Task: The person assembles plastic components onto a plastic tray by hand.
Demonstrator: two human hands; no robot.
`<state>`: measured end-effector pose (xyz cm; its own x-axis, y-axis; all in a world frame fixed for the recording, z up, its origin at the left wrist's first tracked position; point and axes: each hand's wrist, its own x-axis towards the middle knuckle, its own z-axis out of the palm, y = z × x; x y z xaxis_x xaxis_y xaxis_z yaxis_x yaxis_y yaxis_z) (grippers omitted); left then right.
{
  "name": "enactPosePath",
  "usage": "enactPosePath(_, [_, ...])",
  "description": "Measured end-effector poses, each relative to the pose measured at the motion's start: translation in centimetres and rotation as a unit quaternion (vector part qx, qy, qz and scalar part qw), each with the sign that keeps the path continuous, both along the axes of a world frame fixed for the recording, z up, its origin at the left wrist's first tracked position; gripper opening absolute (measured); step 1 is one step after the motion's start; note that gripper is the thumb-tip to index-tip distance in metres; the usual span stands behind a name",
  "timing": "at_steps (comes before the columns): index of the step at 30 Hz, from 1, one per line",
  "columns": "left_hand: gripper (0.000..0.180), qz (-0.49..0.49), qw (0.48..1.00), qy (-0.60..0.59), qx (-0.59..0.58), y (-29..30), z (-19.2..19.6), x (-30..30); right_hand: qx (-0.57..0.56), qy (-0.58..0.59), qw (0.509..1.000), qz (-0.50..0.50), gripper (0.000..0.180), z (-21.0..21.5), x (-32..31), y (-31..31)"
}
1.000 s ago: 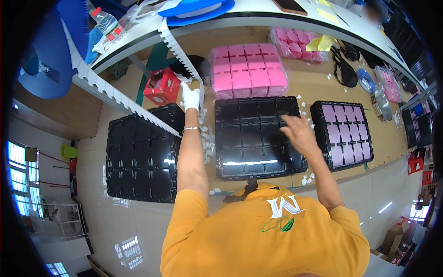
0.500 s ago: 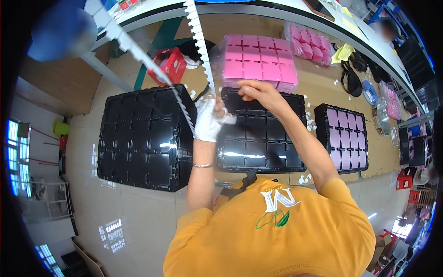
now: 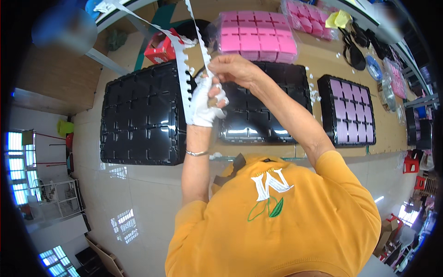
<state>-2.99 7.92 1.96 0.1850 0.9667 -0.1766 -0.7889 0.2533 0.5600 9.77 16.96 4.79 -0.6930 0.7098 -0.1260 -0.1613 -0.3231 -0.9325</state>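
A long white strip with notches along its edge (image 3: 181,60) runs down from the far left edge and loops through my left hand (image 3: 203,104). That hand wears a white glove with bare fingertips and is closed around the strip. The bare fingers of my right hand (image 3: 236,70) pinch the strip's other length just above the glove. Both hands are over the gap between a tall stack of black compartment trays (image 3: 140,111) on the left and a lower black tray (image 3: 263,108) in the middle. What lies inside the gloved palm is hidden.
Pink divided sheets in clear plastic (image 3: 258,34) lie beyond the middle tray. At the right stands a black tray with lilac pieces (image 3: 353,111). A red box (image 3: 161,46) sits behind the left stack, and white scraps (image 3: 314,94) litter the brown surface.
My right hand has moved left and taken hold of the strip beside my gloved left hand. The strip's left length now hangs nearer the glove, and the whole view has shifted.
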Motion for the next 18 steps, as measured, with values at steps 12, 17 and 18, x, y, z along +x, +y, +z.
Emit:
enactPosePath(12, [0.032, -0.092, 0.985, -0.145, 0.026, 0.4, -0.9, -2.2, -0.037, -0.019, 0.999, -0.007, 0.030, 0.2, 0.3, -0.9])
enactPosePath(17, [0.028, -0.107, 0.984, -0.132, 0.053, -0.1, -1.3, -1.7, 0.003, -0.017, 1.000, 0.018, 0.025, 0.3, 0.2, -2.0])
enactPosePath(18, [0.028, -0.119, 0.979, -0.149, 0.071, -0.1, -1.5, -1.8, 0.000, -0.031, 0.999, -0.008, 0.023, 0.4, 0.1, -2.1])
